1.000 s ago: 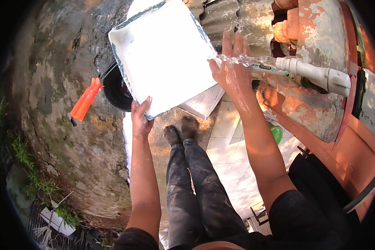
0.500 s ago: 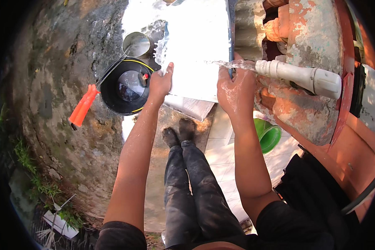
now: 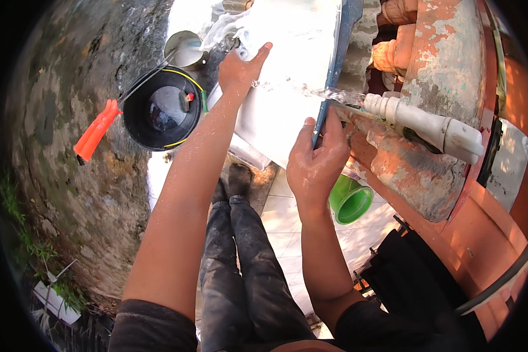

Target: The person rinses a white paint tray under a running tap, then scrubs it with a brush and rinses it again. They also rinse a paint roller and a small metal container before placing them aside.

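Observation:
A flat white panel (image 3: 287, 126) with a blue edge is tilted between my two hands; strong glare hides its surface detail. My left hand (image 3: 240, 71) holds its left side, thumb stretched over the white face and the other fingers partly hidden. Lower on the right, my right hand (image 3: 318, 158) grips the blue edge between thumb and fingers. From a white pipe spout (image 3: 387, 108), a stream of water (image 3: 334, 95) runs onto the panel between my hands. Whitish water splashes off the panel's upper left, beside a round metal can (image 3: 186, 51).
Left of my left forearm stands a black bucket (image 3: 136, 117) with a small red-tipped object inside. A tool with orange handles (image 3: 97, 130) leans between bucket and can. A green bucket (image 3: 355, 204) lies behind my right wrist, and a peeling masonry ledge (image 3: 434, 190) borders the right side.
The panel has tilted, its blue edge now slanting. My left hand has moved up and right, my right hand lower along the edge. Water now pours off the upper left.

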Demonstrator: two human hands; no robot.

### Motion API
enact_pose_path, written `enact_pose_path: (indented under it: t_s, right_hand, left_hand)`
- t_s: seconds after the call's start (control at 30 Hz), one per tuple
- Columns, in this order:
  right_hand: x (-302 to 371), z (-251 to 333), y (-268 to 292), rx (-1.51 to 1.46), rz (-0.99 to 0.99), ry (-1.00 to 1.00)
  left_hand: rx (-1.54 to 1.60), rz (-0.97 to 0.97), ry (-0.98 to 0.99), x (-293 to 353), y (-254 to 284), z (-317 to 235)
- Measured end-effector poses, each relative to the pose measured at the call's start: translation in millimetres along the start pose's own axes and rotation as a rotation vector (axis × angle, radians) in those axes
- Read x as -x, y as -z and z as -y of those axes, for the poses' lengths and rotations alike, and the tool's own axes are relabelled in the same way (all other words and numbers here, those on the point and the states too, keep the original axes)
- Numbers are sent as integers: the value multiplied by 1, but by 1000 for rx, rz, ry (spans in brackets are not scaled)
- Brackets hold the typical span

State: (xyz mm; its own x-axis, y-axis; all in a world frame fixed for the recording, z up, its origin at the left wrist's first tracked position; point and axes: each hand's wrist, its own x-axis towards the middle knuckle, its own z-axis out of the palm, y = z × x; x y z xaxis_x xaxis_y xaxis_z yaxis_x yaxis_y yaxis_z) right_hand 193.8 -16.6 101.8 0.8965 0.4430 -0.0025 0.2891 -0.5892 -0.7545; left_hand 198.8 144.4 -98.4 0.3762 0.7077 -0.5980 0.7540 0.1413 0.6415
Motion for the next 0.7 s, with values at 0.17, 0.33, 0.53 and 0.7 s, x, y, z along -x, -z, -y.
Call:
enact_pose_path:
  t_s: [0.17,0.33,0.53,0.7]
  right_hand:
    - [-9,3,1,100,130,-102]
    - [16,-9,-15,-42,69,46]
    - [-4,-27,-9,-22,54,-62]
    - [46,-21,-15,-255,50,-72]
  left_hand:
    - [-136,27,-510,40,-32,19]
    - [220,145,-533,-3,-5,2]
    - [80,375,-701,71,-15,-31]
    - [-151,-51,-973,-18,-12,61]
